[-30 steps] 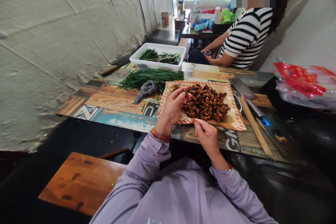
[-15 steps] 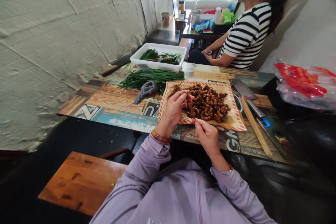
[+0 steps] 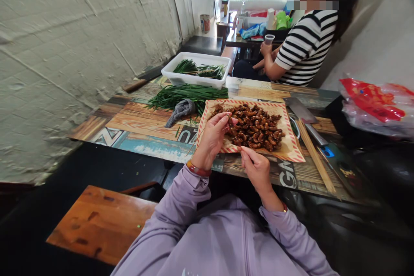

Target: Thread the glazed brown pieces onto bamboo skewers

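Step in hand: a single item is being worked at the near-left corner of the tray point(image 3: 292, 137).

The left hand point(image 3: 213, 133) is raised over that corner. Its thumb and fingers are closed on one brown piece point(image 3: 230, 120), held clear of the heap point(image 3: 257, 127) that fills the tray's middle.

The right hand point(image 3: 256, 167) sits at the tray's near edge, thumb and forefinger pinched together and pointing toward the piece. Whatever they hold is too thin to make out.

Judgement: the piece is being set against something fine offered from below. A further move would call for a steady left pinch and a straight line from the right fingertips.

Bundled sticks point(image 3: 315, 157) lie just right of the tray. A cleaver point(image 3: 299, 109) lies beside its far-right corner, and chives point(image 3: 189, 94) lie beyond its far-left corner.
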Motion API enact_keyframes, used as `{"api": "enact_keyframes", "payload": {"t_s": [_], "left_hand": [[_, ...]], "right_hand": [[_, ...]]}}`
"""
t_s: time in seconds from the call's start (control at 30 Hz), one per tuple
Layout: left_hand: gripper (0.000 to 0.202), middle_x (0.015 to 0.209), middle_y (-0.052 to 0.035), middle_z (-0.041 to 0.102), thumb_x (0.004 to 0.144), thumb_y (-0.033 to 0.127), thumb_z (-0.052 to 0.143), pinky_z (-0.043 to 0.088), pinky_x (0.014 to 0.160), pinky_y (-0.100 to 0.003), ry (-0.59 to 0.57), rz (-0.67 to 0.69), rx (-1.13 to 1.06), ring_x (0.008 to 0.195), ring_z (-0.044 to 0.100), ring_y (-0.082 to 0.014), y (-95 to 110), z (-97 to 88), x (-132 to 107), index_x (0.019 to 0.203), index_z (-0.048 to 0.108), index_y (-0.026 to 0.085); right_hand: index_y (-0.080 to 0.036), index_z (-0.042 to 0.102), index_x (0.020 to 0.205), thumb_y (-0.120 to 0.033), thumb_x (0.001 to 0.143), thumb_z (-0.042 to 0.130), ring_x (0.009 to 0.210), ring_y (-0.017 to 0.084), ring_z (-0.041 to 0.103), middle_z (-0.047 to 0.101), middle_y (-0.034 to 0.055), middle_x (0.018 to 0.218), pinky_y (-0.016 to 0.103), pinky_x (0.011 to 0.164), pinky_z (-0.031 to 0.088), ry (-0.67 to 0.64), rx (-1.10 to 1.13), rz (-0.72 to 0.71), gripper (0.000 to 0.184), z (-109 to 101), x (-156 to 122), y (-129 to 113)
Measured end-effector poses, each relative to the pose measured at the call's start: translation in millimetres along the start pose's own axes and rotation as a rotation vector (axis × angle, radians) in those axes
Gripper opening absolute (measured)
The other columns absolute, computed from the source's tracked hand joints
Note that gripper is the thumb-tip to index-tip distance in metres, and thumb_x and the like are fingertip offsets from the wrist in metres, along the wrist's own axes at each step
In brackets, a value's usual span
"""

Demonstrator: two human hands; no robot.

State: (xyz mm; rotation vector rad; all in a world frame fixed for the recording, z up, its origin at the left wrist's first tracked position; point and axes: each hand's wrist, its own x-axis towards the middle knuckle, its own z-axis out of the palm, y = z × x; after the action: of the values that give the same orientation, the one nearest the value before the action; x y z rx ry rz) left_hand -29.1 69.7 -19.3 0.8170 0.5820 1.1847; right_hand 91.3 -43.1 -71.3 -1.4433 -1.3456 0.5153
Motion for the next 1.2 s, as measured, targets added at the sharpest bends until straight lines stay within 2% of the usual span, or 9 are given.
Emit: {"api": "enact_keyframes", "payload": {"t_s": [0.2,0.6,0.8,0.97,1.2], "left_hand": [[0.026,0.08,-0.0029,0.071,0.074,0.034,0.072,0.042,0.072,-0.024,0.005,-0.008,0.032,0.076,0.065,-0.0131,-0.8,-1.8,-0.5,0.093,0.067,0.018],[0.023,0.079,-0.0038,0.071,0.074,0.031,0.07,0.042,0.075,-0.026,-0.026,-0.059,-0.044,0.085,0.067,-0.0168,0.3,4.3,-4.3,0.092,0.067,0.017],[0.022,0.079,-0.002,0.07,0.073,0.032,0.071,0.041,0.078,-0.027,0.016,-0.031,-0.002,0.088,0.067,-0.018,-1.2,7.6,-5.0,0.089,0.066,0.018],[0.019,0.083,-0.0021,0.071,0.074,0.031,0.069,0.039,0.072,-0.025,0.03,0.001,0.061,0.084,0.067,-0.0161,-3.1,7.2,-3.9,0.089,0.066,0.018],[0.021,0.078,-0.0032,0.07,0.075,0.034,0.068,0.039,0.075,-0.027,0.027,0.008,0.132,0.085,0.066,-0.0173,0.7,6.3,-3.8,0.088,0.066,0.018]], "right_hand": [[-0.016,0.074,0.102,-0.034,0.09,0.051,0.045,0.012,0.054,0.058,-0.0023,0.05,0.024,0.053,0.047,0.02,-0.014,-0.012,0.032,0.7,0.1,1.3],[-0.016,0.074,0.101,-0.035,0.09,0.051,0.045,0.012,0.054,0.058,-0.0024,0.051,0.025,0.053,0.048,0.048,0.004,-0.003,0.031,3.4,-0.2,3.9],[-0.017,0.073,0.103,-0.037,0.091,0.051,0.046,0.012,0.054,0.058,-0.0024,0.051,0.025,0.053,0.048,0.037,-0.003,0.032,0.033,3.3,-1.9,7.8],[-0.016,0.073,0.102,-0.038,0.091,0.05,0.046,0.013,0.054,0.057,-0.0024,0.051,0.025,0.053,0.047,0.037,-0.004,0.04,0.034,2.9,-1.8,7.2],[-0.016,0.073,0.103,-0.038,0.091,0.05,0.046,0.012,0.053,0.056,-0.0033,0.051,0.024,0.053,0.046,0.022,-0.003,0.043,0.033,2.1,-1.1,5.7]]}}
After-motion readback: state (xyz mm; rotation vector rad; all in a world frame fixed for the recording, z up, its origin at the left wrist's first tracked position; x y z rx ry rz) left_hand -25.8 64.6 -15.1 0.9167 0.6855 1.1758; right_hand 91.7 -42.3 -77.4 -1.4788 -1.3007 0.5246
